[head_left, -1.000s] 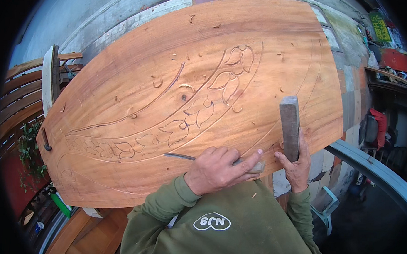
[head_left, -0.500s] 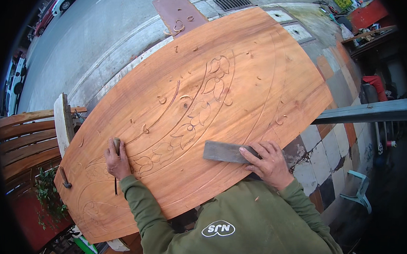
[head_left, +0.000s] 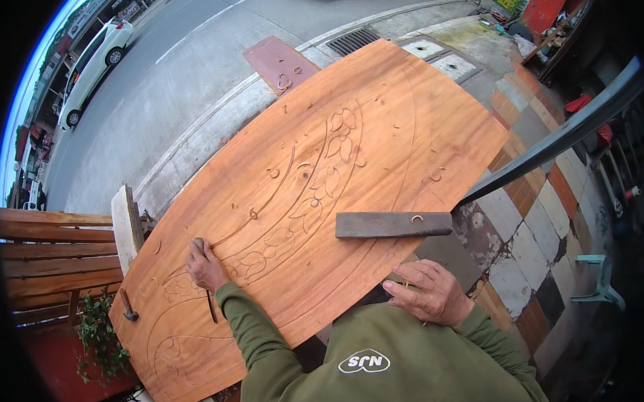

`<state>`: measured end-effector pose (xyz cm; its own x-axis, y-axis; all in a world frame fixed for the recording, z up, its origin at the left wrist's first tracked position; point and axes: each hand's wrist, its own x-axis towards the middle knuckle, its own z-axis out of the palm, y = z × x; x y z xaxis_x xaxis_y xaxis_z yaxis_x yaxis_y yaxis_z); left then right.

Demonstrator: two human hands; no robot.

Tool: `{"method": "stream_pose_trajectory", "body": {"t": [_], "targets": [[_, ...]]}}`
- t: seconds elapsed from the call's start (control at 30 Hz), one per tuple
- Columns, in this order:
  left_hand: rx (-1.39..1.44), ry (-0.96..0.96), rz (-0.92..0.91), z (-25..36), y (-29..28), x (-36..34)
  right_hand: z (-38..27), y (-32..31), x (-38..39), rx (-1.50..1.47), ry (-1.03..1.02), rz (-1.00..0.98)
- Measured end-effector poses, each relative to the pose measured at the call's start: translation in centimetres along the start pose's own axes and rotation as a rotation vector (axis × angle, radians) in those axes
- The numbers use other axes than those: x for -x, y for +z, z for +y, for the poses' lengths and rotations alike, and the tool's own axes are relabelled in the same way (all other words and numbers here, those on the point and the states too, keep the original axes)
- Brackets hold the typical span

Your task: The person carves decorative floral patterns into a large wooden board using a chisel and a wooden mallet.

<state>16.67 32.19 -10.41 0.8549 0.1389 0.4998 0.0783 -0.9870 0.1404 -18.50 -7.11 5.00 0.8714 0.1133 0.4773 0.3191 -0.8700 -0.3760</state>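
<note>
A large wooden panel [head_left: 405,111], with a floral pattern cut or drawn along it, lies slanted before me. My left hand [head_left: 207,267] rests on its left part, closed around the handle of a carving chisel [head_left: 212,307]; the dark thin blade sticks out below the hand. On the panel's near right edge lies a dark grey rectangular block [head_left: 378,226], untouched, with a curled wood shaving [head_left: 417,219] on top. My right hand [head_left: 433,292] hovers just below the block, off the panel's edge and in front of my body, fingers loosely bent and apart from the thumb.
A hammer [head_left: 128,304] lies at the panel's left end. Curled shavings are scattered over the wood. A slatted wooden bench [head_left: 54,254] and a plant [head_left: 100,335] stand left, a dark bar [head_left: 555,132] and a pale green plastic chair [head_left: 600,281] right. Beyond runs a road with a white car [head_left: 94,69].
My right hand has let go of the grey block and drawn back toward my body. The block stays on the panel. The view has shifted; my left hand still holds the chisel.
</note>
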Motion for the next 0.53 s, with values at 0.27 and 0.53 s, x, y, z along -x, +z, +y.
{"method": "stream_pose_trajectory", "body": {"t": [0.27,0.53], "targets": [[-0.011,-0.004,-0.021,-1.4,0.4,-0.7,-7.5,1.3,17.5,0.074,0.506,0.018],[-0.028,0.006,0.010,-1.1,0.6,-0.4,-25.6,2.6,39.0,0.146,0.861,-0.040]]}}
